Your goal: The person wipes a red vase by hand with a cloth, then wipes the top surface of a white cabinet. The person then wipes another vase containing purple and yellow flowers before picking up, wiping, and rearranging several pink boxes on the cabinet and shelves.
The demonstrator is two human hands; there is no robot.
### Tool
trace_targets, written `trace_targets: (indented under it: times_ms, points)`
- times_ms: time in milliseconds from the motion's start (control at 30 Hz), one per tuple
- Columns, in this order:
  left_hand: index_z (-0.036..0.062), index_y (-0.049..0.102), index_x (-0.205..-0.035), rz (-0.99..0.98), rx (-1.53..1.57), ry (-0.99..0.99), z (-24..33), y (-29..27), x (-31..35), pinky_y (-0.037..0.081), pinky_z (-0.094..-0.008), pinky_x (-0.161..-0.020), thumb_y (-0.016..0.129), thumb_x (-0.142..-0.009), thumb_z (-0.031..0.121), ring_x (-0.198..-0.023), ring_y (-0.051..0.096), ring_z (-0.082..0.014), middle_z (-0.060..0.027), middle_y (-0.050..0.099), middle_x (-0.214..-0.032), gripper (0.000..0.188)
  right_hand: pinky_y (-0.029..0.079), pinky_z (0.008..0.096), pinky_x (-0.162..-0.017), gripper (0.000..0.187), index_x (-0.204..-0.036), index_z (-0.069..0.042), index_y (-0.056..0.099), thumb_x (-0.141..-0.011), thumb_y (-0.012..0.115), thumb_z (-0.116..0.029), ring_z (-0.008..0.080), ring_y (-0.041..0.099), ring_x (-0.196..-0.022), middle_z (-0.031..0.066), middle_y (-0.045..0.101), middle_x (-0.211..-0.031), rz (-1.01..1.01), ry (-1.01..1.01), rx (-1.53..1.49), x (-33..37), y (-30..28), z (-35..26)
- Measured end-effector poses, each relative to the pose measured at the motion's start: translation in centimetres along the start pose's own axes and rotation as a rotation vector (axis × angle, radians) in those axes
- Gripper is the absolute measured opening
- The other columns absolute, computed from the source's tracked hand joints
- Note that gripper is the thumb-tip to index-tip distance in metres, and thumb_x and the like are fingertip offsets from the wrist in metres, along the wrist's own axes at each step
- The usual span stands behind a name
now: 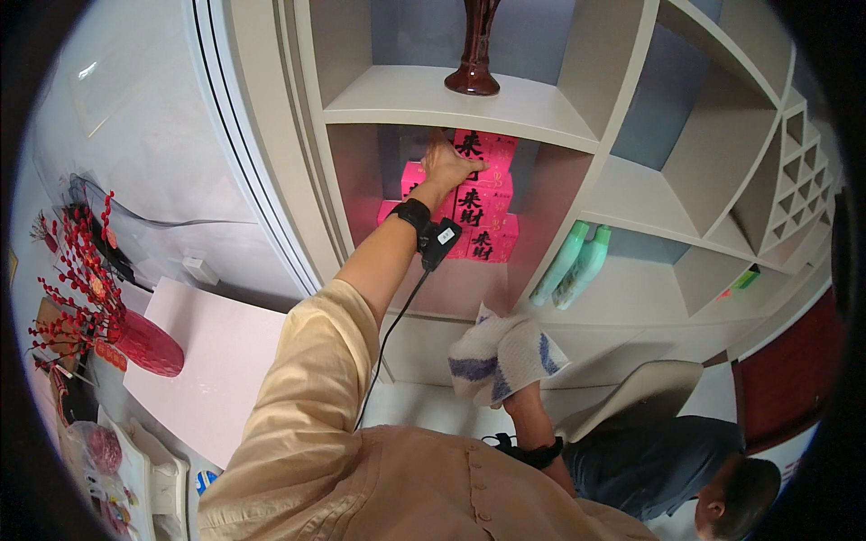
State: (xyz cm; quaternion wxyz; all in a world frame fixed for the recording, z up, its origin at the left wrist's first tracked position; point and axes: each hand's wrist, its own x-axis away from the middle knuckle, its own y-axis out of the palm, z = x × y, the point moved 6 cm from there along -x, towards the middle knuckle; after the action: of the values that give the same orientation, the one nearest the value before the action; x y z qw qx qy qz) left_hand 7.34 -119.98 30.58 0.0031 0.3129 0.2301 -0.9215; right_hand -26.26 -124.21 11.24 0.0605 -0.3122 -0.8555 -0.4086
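Observation:
My left hand (446, 168) reaches into a shelf compartment at the top box of a stack of bright pink boxes (485, 209) with black characters. Its thumb lies across the front of that top pink box (492, 153), and the other fingers are partly hidden behind the hand and at the box's side. Below the shelf, my right hand (525, 398) holds a white cloth (492, 347) with blue patches. The cloth hangs over the hand and hides most of its fingers.
A dark brown vase (473, 68) stands one compartment above. Two green bottles (575, 266) lean in the compartment to the right. A pale chair (631, 397) and another person (663, 460) are at lower right. A red vase (149, 344) with berry branches stands left.

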Motion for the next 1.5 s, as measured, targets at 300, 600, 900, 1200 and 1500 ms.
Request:
trace_targets:
  times_ms: [300,600,900,1200,1500]
  points:
    - [-0.0035,0.023,-0.128,-0.120,0.068,0.037,0.2,0.7,-0.3,0.039,-0.0380,-0.093,0.086,-0.044,0.034,-0.112,0.046,-0.0339,-0.0229,0.047,-0.119,0.112,0.040,0.0366,-0.091,0.042,-0.128,-0.013,0.040,-0.090,0.048,-0.030,0.0220,0.050,-0.107,0.0041,0.053,-0.118,0.130,-0.021,0.060,2.2,0.1,-2.0]
    - [0.0012,0.026,-0.124,-0.129,0.556,0.167,5.0,-4.2,7.9,0.042,-0.0347,-0.088,0.082,-0.054,0.011,-0.101,0.054,-0.0273,-0.0174,0.054,-0.107,0.090,0.041,0.0350,-0.090,0.039,-0.126,-0.013,0.042,-0.091,0.047,-0.030,0.0207,0.050,-0.106,0.0044,0.053,-0.116,0.137,-0.149,-0.106,1.3,-3.6,-3.4]
    - [0.0030,0.048,-0.108,-0.057,0.340,0.095,4.1,-12.1,20.7,0.041,-0.0303,-0.085,0.080,-0.056,0.009,-0.095,0.054,-0.0198,-0.0090,0.056,-0.098,0.061,0.044,0.0310,-0.079,0.025,-0.108,-0.010,0.055,-0.083,0.052,-0.013,0.0184,0.054,-0.090,0.0045,0.057,-0.100,-0.188,-0.857,0.416,6.4,9.5,-11.3]
    - [0.0043,0.051,-0.099,-0.053,0.233,-0.062,0.5,-15.8,25.1,0.044,-0.0317,-0.078,0.075,-0.052,0.003,-0.088,0.056,-0.0255,-0.0096,0.056,-0.097,0.053,0.043,0.0338,-0.088,0.026,-0.104,-0.006,0.059,-0.079,0.057,-0.011,0.0205,0.057,-0.095,0.0098,0.059,-0.103,-0.722,-0.996,0.816,3.0,15.9,-3.7]
    - [0.0026,0.044,-0.101,-0.045,0.367,-0.141,0.7,-16.5,26.4,0.044,-0.0275,-0.079,0.077,-0.058,0.005,-0.086,0.054,-0.0138,-0.0056,0.056,-0.092,0.053,0.037,0.0373,-0.093,0.023,-0.101,-0.003,0.062,-0.080,0.058,-0.012,0.0268,0.054,-0.101,0.0128,0.058,-0.102,-0.735,-1.567,1.215,7.7,17.4,-2.8]
